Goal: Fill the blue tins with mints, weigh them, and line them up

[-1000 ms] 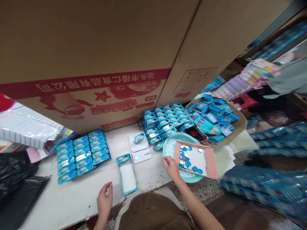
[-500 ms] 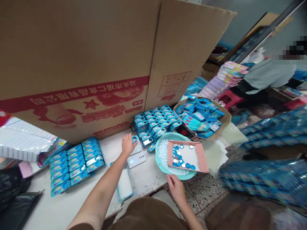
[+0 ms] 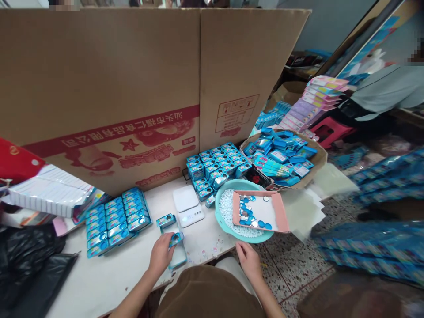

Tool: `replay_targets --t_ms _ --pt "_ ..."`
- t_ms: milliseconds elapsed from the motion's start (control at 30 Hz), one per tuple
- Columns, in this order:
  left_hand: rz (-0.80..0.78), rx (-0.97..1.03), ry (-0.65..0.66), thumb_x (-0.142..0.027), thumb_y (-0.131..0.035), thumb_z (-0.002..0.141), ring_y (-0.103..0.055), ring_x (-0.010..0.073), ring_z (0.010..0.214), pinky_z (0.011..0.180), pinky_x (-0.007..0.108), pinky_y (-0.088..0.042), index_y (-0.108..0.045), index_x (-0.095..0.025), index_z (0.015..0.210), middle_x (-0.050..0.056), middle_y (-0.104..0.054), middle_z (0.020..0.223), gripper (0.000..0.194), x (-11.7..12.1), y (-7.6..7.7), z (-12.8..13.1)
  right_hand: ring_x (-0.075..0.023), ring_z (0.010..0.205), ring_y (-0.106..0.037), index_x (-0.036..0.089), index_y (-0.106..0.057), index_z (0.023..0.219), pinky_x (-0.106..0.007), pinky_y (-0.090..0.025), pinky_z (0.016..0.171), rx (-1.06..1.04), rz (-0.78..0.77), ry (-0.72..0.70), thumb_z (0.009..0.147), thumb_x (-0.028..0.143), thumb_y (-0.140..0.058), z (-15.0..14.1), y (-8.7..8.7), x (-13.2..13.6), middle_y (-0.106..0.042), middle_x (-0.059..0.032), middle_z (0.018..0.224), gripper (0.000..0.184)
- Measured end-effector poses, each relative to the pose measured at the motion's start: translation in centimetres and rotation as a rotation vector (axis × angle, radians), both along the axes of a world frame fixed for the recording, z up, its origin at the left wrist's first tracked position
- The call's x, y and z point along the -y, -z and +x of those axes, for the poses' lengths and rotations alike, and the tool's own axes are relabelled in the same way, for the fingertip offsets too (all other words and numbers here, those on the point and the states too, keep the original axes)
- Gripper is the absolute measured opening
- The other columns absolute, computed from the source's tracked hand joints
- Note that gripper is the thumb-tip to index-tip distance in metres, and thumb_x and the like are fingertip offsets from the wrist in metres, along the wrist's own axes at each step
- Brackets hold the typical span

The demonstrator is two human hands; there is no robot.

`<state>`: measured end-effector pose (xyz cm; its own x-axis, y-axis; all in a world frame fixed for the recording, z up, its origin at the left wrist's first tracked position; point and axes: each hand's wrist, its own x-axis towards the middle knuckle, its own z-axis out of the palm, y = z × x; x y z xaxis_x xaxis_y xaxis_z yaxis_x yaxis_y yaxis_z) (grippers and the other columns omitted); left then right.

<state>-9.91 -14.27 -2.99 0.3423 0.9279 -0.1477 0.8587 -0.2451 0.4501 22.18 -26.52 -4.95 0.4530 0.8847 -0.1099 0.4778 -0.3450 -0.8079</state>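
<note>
My left hand (image 3: 161, 254) grips a small blue box (image 3: 176, 239) with a round dark window, just over an open blue-edged tray (image 3: 179, 258) with a white inside. Another such box (image 3: 166, 220) sits at the tray's far end. Beyond it, a white digital scale (image 3: 185, 198) has a bare plate. My right hand (image 3: 248, 261) is closed in a pinch by the near rim of a turquoise basin (image 3: 221, 226); whether anything is between its fingertips, I cannot make out. White pellets (image 3: 227, 207) fill the basin, and a shallow pink carton (image 3: 280, 212) with blue and silver discs rests across it.
Filled trays of blue boxes (image 3: 115, 221) stand at the left, and stacked blue boxes (image 3: 215, 165) at the back. A carton of loose blue packs (image 3: 319, 161) is right of them. A tall cardboard sheet (image 3: 149, 66) walls the rear. A person (image 3: 391, 90) sits far right.
My left hand has come back from the scale towards me, bringing the small box over the tray. The box at the tray's far end now shows. My right hand has barely moved.
</note>
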Motion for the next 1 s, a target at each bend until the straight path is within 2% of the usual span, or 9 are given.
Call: replay_targets --t_ms 133,333,467,533,633,700,833,933,1000 --pt "0.027 -0.082 -0.061 -0.022 -0.051 0.076 -0.055 0.0245 0.108 0.094 0.036 -0.041 -0.056 -0.02 0.112 0.009 -0.061 0.113 0.036 -0.5 0.8 -1.2 -0.024 0.081 -0.063 0.02 -0.066 0.079 -0.032 -0.047 0.076 -0.016 0.018 -0.034 0.086 0.049 -0.041 -0.1 -0.3 0.0 -0.069 -0.0111 0.087 0.039" --pt "0.073 -0.189 -0.016 -0.012 -0.048 0.076 -0.053 0.0237 0.108 0.091 0.035 -0.041 -0.055 -0.019 0.112 0.01 -0.058 0.116 0.038 -3.0 1.1 -0.8 -0.0232 0.078 -0.063 0.02 -0.067 0.078 -0.031 -0.047 0.074 0.013 0.031 -0.019 0.085 0.047 -0.041 0.4 -0.9 1.1 -0.068 -0.0108 0.083 0.038" --pt "0.247 -0.285 0.011 -0.015 -0.05 0.075 -0.049 0.0279 0.113 0.092 0.039 -0.041 -0.058 -0.016 0.107 0.014 -0.056 0.116 0.032 -3.8 1.7 -1.1 -0.0223 0.078 -0.064 0.019 -0.067 0.079 -0.03 -0.048 0.074 0.028 0.022 0.017 0.084 0.048 -0.042 1.0 -0.9 2.3 -0.068 -0.0103 0.083 0.038" --pt "0.354 -0.306 0.013 -0.018 -0.051 0.076 -0.044 0.0305 0.121 0.097 0.042 -0.037 -0.057 -0.014 0.11 0.016 -0.053 0.124 0.035 -4.3 2.5 -1.4 -0.0218 0.078 -0.064 0.019 -0.067 0.078 -0.03 -0.049 0.074 0.028 0.016 0.018 0.084 0.049 -0.042 1.2 -0.7 2.8 -0.068 -0.0099 0.082 0.039" --pt "0.444 -0.328 0.043 -0.026 -0.05 0.077 -0.03 0.0323 0.133 0.106 0.046 -0.028 -0.05 -0.011 0.124 0.018 -0.042 0.139 0.049 -5.5 4.1 -1.6 -0.0212 0.077 -0.064 0.019 -0.068 0.078 -0.028 -0.049 0.073 0.025 0.015 0.008 0.084 0.049 -0.042 1.1 -0.6 3.1 -0.069 -0.0095 0.081 0.04" --pt "0.442 -0.352 0.059 -0.031 -0.048 0.078 -0.025 0.0317 0.137 0.108 0.048 -0.024 -0.042 -0.01 0.133 0.018 -0.036 0.144 0.059 -6.2 5.3 -1.8 -0.0208 0.075 -0.065 0.02 -0.068 0.077 -0.027 -0.05 0.071 0.028 0.018 -0.01 0.085 0.049 -0.042 1.1 -0.5 3.1 -0.068 -0.009 0.079 0.04" --pt "0.406 -0.378 0.066 -0.032 -0.043 0.079 -0.028 0.0299 0.136 0.108 0.047 -0.025 -0.037 -0.01 0.137 0.016 -0.038 0.143 0.063 -6.6 6.8 -2.7 -0.0198 0.072 -0.065 0.021 -0.068 0.074 -0.026 -0.05 0.068 0.04 0.05 -0.028 0.085 0.05 -0.042 1.2 -0.1 3.0 -0.068 -0.0076 0.074 0.041" --pt "0.449 -0.338 0.071 -0.039 -0.049 0.076 -0.027 0.0321 0.136 0.108 0.051 -0.022 -0.035 -0.012 0.139 0.016 -0.037 0.144 0.07 -6.9 6.3 -2.3 -0.0188 0.067 -0.065 0.022 -0.069 0.07 -0.024 -0.051 0.064 0.044 0.086 -0.024 0.084 0.054 -0.043 1.6 0.8 2.9 -0.067 -0.0064 0.069 0.044" --pt "0.498 -0.272 0.075 -0.047 -0.052 0.074 -0.026 0.0329 0.136 0.108 0.052 -0.021 -0.033 -0.015 0.14 0.016 -0.036 0.145 0.076 -7.9 4.9 -0.4 -0.0187 0.063 -0.065 0.023 -0.069 0.065 -0.023 -0.051 0.06 0.048 0.112 0.012 0.083 0.06 -0.041 2.1 1.7 2.7 -0.067 -0.0059 0.064 0.05"
